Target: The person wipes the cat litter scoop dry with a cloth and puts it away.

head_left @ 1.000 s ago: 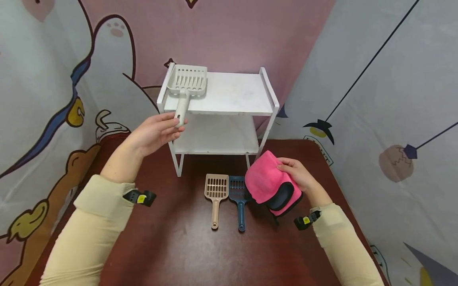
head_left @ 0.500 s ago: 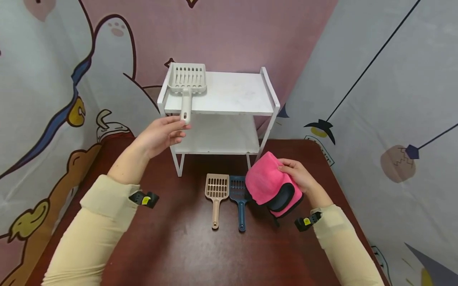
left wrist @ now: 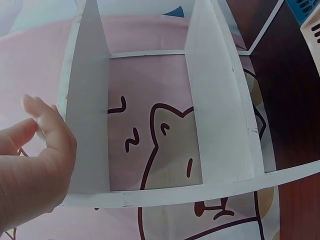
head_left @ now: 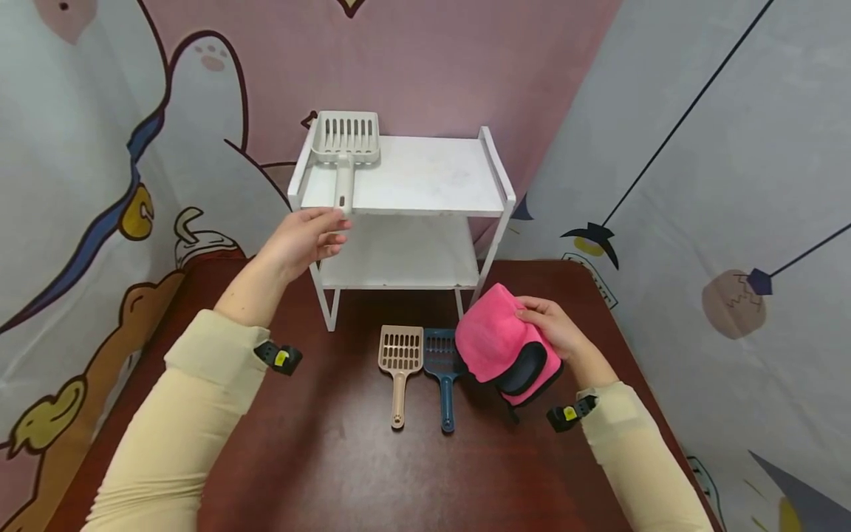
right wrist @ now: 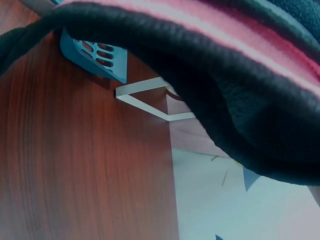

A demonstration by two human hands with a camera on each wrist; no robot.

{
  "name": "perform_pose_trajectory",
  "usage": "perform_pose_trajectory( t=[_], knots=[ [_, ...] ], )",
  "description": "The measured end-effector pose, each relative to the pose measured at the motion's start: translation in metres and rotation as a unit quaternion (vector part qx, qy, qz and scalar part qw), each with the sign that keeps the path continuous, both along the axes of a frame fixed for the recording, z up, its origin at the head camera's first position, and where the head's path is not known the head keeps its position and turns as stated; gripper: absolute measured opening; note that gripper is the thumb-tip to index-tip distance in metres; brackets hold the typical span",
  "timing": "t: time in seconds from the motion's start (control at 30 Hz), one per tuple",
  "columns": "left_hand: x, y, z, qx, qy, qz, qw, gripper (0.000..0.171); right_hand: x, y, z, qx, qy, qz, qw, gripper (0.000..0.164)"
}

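Note:
My left hand (head_left: 301, 242) pinches the handle end of a white slotted litter scoop (head_left: 345, 158) between thumb and fingers. Its head lies over the left side of the white rack's top shelf, with the handle pointing toward me past the front edge. In the left wrist view the curled fingers (left wrist: 59, 135) show beside the shelf, and the scoop is mostly hidden. Lower right, my right hand (head_left: 557, 330) grips a soft pink cloth item (head_left: 488, 331) with a black oval patch and black edging. That item fills the top of the right wrist view.
A white two-tier rack (head_left: 432, 174) stands at the back of the dark red-brown table (head_left: 346, 473). In front of it, a beige slotted scoop (head_left: 399, 388) and a blue one (head_left: 447, 391) lie side by side, left of the pink item. Cartoon-printed walls (head_left: 452, 66) enclose the table.
The left hand has moved forward and slightly right, carrying the white scoop farther back over the top shelf. Its handle has swung straighter. The right hand and pink item have stayed nearly still.

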State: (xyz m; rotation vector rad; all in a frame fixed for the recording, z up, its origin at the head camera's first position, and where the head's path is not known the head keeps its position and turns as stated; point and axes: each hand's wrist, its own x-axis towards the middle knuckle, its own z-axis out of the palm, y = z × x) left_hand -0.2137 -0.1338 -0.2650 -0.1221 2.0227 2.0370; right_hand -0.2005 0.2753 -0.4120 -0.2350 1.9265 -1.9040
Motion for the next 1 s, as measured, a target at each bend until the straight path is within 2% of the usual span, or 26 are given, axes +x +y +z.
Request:
perform_pose_trajectory(
  t=[0.2,0.33,0.47,0.63,0.8,1.0],
  knots=[
    [0.0,-0.002,-0.005,-0.01,-0.004,-0.003,0.9999,0.055,0.002,0.001,-0.002,0.001,0.005,-0.002,1.0,0.026],
    [0.003,-0.007,-0.019,-0.015,-0.011,-0.027,0.9994,0.057,0.001,0.002,-0.003,0.004,0.006,-0.007,1.0,0.024],
    [0.007,-0.011,-0.05,-0.023,-0.03,-0.065,0.9972,0.058,0.001,0.002,-0.002,0.005,0.002,-0.007,1.0,0.024],
    [0.014,-0.006,-0.099,-0.031,-0.068,-0.092,0.993,0.053,0.001,0.002,-0.001,0.005,0.0,-0.006,1.0,0.025],
    [0.021,0.0,-0.144,-0.039,-0.09,-0.12,0.988,0.054,0.001,0.0,-0.002,-0.001,-0.001,-0.008,1.0,0.024],
    [0.031,0.008,-0.187,-0.033,-0.122,-0.125,0.9841,0.053,0.0,-0.002,-0.004,-0.006,-0.003,-0.005,1.0,0.024]
  ],
)
